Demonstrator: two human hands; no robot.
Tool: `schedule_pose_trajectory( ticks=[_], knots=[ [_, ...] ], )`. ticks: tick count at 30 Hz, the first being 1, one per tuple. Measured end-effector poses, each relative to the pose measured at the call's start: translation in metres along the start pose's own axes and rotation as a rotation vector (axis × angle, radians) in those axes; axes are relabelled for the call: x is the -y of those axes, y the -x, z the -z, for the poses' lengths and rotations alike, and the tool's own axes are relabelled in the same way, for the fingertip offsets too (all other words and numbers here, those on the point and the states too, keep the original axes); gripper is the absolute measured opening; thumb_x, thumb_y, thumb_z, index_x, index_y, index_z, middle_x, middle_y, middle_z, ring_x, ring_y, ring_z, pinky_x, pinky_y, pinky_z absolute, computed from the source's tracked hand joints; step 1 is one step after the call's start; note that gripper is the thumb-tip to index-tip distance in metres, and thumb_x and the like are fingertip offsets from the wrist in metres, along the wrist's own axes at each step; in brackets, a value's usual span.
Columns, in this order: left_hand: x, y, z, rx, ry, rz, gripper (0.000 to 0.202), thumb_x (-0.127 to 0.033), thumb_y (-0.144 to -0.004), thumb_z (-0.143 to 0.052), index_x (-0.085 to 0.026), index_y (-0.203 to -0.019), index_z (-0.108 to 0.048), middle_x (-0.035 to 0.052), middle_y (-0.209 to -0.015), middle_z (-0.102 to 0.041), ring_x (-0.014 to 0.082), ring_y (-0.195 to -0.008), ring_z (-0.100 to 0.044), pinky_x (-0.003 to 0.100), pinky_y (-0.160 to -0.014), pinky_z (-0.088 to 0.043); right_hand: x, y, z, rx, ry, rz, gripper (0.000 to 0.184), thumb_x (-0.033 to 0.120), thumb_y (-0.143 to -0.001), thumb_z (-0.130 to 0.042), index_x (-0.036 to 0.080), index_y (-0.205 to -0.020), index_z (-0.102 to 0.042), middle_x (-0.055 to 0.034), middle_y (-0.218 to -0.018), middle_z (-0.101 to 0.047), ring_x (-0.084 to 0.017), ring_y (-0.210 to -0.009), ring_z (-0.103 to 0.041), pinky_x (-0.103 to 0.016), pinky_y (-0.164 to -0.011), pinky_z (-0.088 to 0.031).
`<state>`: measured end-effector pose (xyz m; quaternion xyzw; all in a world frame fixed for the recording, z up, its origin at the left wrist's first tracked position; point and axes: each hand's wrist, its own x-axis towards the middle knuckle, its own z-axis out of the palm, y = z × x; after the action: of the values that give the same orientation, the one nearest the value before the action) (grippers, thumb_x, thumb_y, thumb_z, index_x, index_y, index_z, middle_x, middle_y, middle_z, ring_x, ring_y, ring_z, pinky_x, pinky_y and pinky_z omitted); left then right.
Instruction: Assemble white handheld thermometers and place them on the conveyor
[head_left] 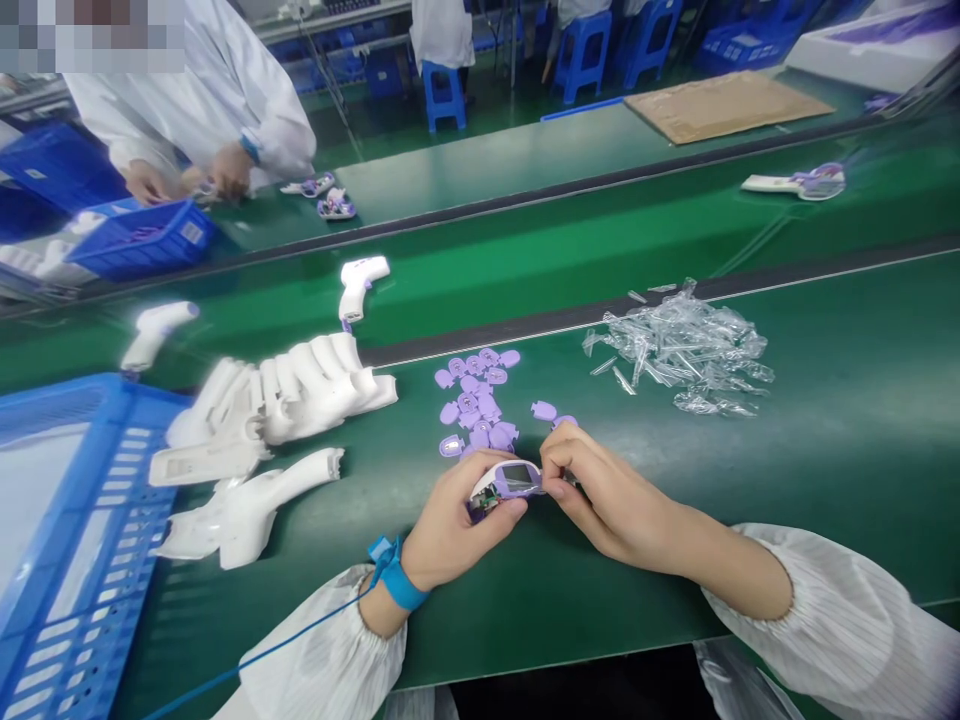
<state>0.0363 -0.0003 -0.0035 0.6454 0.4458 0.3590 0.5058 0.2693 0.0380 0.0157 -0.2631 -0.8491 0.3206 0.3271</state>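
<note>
The left hand curls round a rounded white-and-purple device with a glossy dark screen, while the right hand bends nearly closed at its edge, whether pinching anything I cannot tell. Just beyond the hands lie flat, tongue-shaped purple pieces; farther out, curved white shells sit leftward, crinkly clear plastic bits rightward.

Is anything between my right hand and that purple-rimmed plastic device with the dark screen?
Nothing visible. Your right hand is at the right edge of the purple-rimmed plastic device, held in your left hand; the flat purple plastic pieces lie beyond, not between.
</note>
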Motion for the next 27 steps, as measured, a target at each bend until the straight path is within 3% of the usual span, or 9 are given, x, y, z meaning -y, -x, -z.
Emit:
schedule_pose_trajectory(
  ticks=[3,6,9,12,14,18,23,25,27],
  knots=[
    [-0.001,0.000,0.000,0.005,-0.016,0.018,0.026,-0.032,-0.101,-0.070,-0.020,-0.124,-0.072,0.0087,-0.119,-0.076,0.0255,-0.109,-0.071,0.035,-0.097,-0.054,-0.002,-0.001,0.011,-0.089,-0.018,0.007,0.014,0.017,-0.114,-0.044,0.025,-0.103,-0.045,-0.0013,-0.092,-0.052,-0.017,-0.082,-0.051,-0.030,-0.072,-0.047],
    [-0.002,-0.001,-0.001,-0.024,0.013,0.067,0.023,-0.035,-0.103,-0.067,-0.020,-0.120,-0.072,0.0085,-0.111,-0.077,0.0247,-0.102,-0.072,0.035,-0.092,-0.055,-0.015,-0.002,0.041,-0.252,0.094,-0.055,0.013,0.019,-0.112,-0.046,0.025,-0.101,-0.049,-0.0023,-0.093,-0.053,-0.019,-0.084,-0.054,-0.033,-0.074,-0.047],
    [-0.002,0.000,-0.001,-0.028,0.035,0.110,0.024,-0.037,-0.104,-0.064,-0.020,-0.119,-0.072,0.0087,-0.106,-0.076,0.0233,-0.095,-0.071,0.033,-0.085,-0.055,-0.040,0.002,0.082,-0.414,0.310,-0.297,0.016,0.030,-0.110,-0.052,0.025,-0.095,-0.054,-0.0025,-0.088,-0.057,-0.020,-0.079,-0.056,-0.037,-0.073,-0.045],
    [-0.001,0.001,-0.002,0.000,0.032,0.141,0.027,-0.040,-0.105,-0.063,-0.020,-0.122,-0.070,0.0073,-0.100,-0.074,0.0190,-0.080,-0.067,0.031,-0.074,-0.054,-0.066,0.012,0.113,-0.361,0.497,-0.602,0.017,0.036,-0.100,-0.062,0.024,-0.088,-0.061,-0.0034,-0.080,-0.062,-0.023,-0.075,-0.058,-0.038,-0.070,-0.044],
    [0.000,0.002,-0.003,0.006,0.042,0.164,0.028,-0.042,-0.106,-0.062,-0.019,-0.121,-0.069,0.0053,-0.093,-0.071,0.0163,-0.072,-0.062,0.029,-0.070,-0.053,-0.077,0.021,0.122,-0.334,0.631,-0.670,0.012,0.035,-0.093,-0.065,0.023,-0.089,-0.067,-0.0050,-0.083,-0.064,-0.025,-0.078,-0.061,-0.038,-0.072,-0.045],
    [0.000,0.003,-0.003,0.003,0.064,0.187,0.030,-0.046,-0.107,-0.060,-0.018,-0.116,-0.068,0.0030,-0.086,-0.067,0.0156,-0.069,-0.060,0.029,-0.069,-0.054,-0.083,0.029,0.123,-0.502,0.797,-0.632,0.020,0.030,-0.096,-0.058,0.022,-0.105,-0.074,-0.0070,-0.096,-0.065,-0.021,-0.074,-0.059,-0.037,-0.070,-0.046],
    [0.001,0.003,-0.003,0.028,0.066,0.149,0.031,-0.046,-0.107,-0.061,-0.019,-0.120,-0.068,0.0029,-0.085,-0.067,0.0157,-0.068,-0.061,0.027,-0.064,-0.054,-0.075,0.021,0.115,-0.633,0.749,-0.558,0.020,0.030,-0.102,-0.055,0.023,-0.104,-0.074,-0.0065,-0.091,-0.065,-0.021,-0.070,-0.059,-0.038,-0.073,-0.051],
    [0.002,0.004,-0.002,0.046,0.097,0.161,0.031,-0.044,-0.106,-0.063,-0.018,-0.121,-0.068,0.0028,-0.082,-0.068,0.0162,-0.068,-0.064,0.027,-0.063,-0.055,-0.070,0.015,0.103,-0.576,0.696,-0.458,0.021,0.030,-0.106,-0.053,0.023,-0.104,-0.072,-0.0062,-0.088,-0.067,-0.022,-0.073,-0.062,-0.039,-0.075,-0.052],
    [0.002,0.004,-0.003,0.069,0.148,0.177,0.031,-0.043,-0.105,-0.064,-0.016,-0.121,-0.068,0.0029,-0.080,-0.070,0.0175,-0.068,-0.068,0.027,-0.064,-0.057,-0.066,0.009,0.086,-0.389,0.598,-0.336,0.021,0.029,-0.109,-0.051,0.023,-0.107,-0.072,-0.0066,-0.090,-0.069,-0.022,-0.076,-0.065,-0.038,-0.075,-0.054]
  ],
)
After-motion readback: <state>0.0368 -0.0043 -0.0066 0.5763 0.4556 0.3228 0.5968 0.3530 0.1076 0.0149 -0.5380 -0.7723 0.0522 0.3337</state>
